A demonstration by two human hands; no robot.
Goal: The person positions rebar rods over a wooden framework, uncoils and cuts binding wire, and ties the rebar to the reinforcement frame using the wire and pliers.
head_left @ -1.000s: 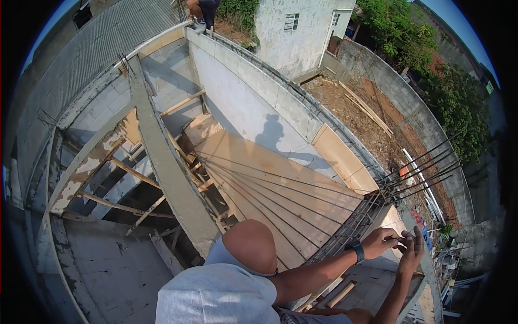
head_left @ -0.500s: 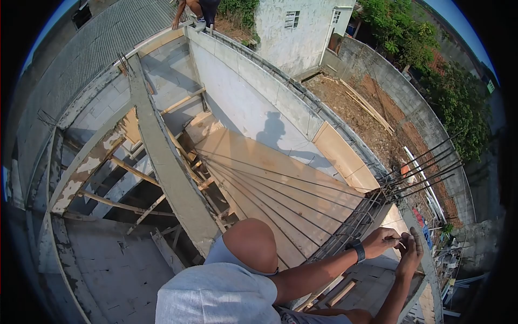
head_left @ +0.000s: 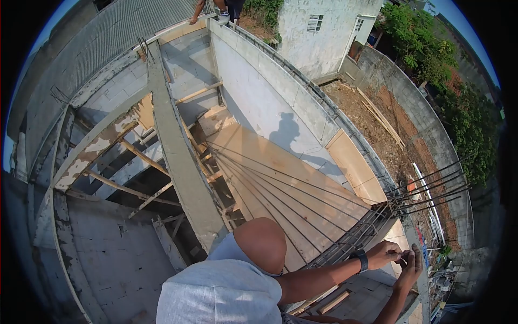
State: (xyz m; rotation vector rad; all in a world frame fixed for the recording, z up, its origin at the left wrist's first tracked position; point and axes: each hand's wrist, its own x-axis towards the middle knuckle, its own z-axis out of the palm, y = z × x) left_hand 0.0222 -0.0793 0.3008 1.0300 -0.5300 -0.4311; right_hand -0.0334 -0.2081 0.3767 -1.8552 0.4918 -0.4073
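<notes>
My left hand (head_left: 384,256), with a dark watch (head_left: 360,260) on its wrist, is closed in a pinch. My right hand (head_left: 410,267) meets it fingertip to fingertip, thumb and fingers drawn together and other fingers pointing up. Whatever sits between them is too small to make out. Just left of the hands runs a cage of steel rebar (head_left: 359,232) along the beam. From it, several long thin bars (head_left: 291,202) fan out over a plywood deck (head_left: 264,162). My bent knee (head_left: 260,245) is beside the deck's lower edge.
A concrete beam (head_left: 181,151) crosses on the left beside deep openings with wooden props (head_left: 143,156). Rebar ends (head_left: 437,186) stick out at right. A plywood form board (head_left: 356,170) lines the wall. Another person (head_left: 224,11) is at the far corner.
The view has shifted a little, so the structure appears farther right and lower. Both hands stay together, fingertips still meeting, with small finger movements.
</notes>
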